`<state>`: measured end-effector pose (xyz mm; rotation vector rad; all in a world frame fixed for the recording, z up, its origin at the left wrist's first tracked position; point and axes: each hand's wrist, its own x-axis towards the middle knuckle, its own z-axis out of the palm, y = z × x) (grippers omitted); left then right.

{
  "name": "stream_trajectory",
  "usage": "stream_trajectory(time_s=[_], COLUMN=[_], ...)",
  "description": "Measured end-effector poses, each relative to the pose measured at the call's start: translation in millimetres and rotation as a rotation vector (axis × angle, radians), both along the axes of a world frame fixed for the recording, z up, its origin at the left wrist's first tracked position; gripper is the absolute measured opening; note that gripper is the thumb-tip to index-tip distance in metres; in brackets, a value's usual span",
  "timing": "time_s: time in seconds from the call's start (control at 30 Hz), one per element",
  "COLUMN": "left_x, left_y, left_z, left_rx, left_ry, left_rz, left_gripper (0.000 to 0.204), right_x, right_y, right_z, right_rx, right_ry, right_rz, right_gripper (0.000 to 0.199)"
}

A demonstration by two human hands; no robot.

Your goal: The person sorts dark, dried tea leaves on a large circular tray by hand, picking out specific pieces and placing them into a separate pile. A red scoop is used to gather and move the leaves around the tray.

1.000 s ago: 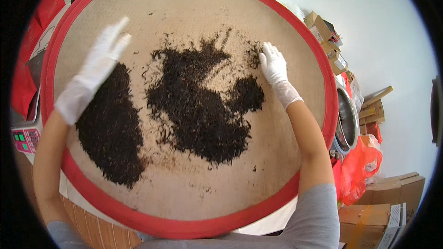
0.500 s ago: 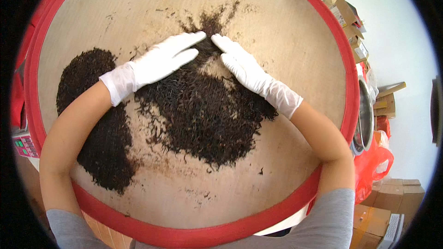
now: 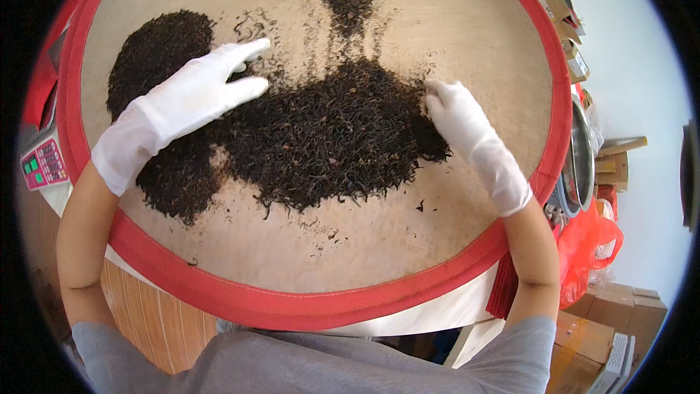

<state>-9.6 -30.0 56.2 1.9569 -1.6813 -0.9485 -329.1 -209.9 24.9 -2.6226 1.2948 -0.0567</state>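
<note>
Dark, thin, twisted dried tea leaves [image 3: 328, 138] lie in a broad heap across the middle of a round tan tray [image 3: 394, 241]. A finer-looking dark pile [image 3: 157, 47] sits at the left and meets the heap along its lower part. My left hand [image 3: 200, 91], in a white glove, is open over the place where the two piles adjoin, thumb apart from the fingers. Beside the heap's right edge is my gloved right hand [image 3: 461, 113], its fingers curled inward. What lies inside those fingers, if anything, is hidden. A small dark patch of leaf bits [image 3: 351, 11] lies farther up the tray.
A red cloth rim [image 3: 306, 310] runs round the tray. A pink and white keypad device [image 3: 45, 164] stands at the left. Along the right are a metal bowl [image 3: 581, 157], a red plastic bag [image 3: 583, 248] and cardboard boxes [image 3: 583, 339]. Wooden flooring [image 3: 157, 321] shows below left.
My hands have drawn apart from the top of the heap, left to the left, right to the right and lower. The heap looks wider and flatter. The tray sits higher in view.
</note>
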Motion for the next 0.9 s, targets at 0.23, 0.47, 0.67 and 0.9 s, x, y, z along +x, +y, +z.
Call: stream_trajectory(time_s=[0.23, 0.47, 0.67, 0.9], left_x=[-21.0, -35.8, -34.6, -27.8], left_y=[35.4, 34.1, 27.9, 20.0], left_z=[1.1, -6.0, -20.3, -17.3], left_rx=[0.004, -0.002, -0.069, -0.039], left_ry=[-0.136, -0.2, -0.088, 0.042], left_rz=[-0.272, -0.215, -0.179, -0.077], left_gripper=[0.106, 0.11, 0.094, 0.075], right_x=[25.4, 3.0, 3.6, 7.9], right_y=[38.2, 16.5, 42.7, 52.3], right_z=[28.3, 64.3, 39.4, 24.8], right_rx=[0.271, 0.389, 0.468, 0.426], right_ry=[-0.106, 0.159, 0.172, 0.096], right_rz=[0.025, -0.03, 0.161, 0.255], right_gripper=[0.031, 0.026, 0.033, 0.024])
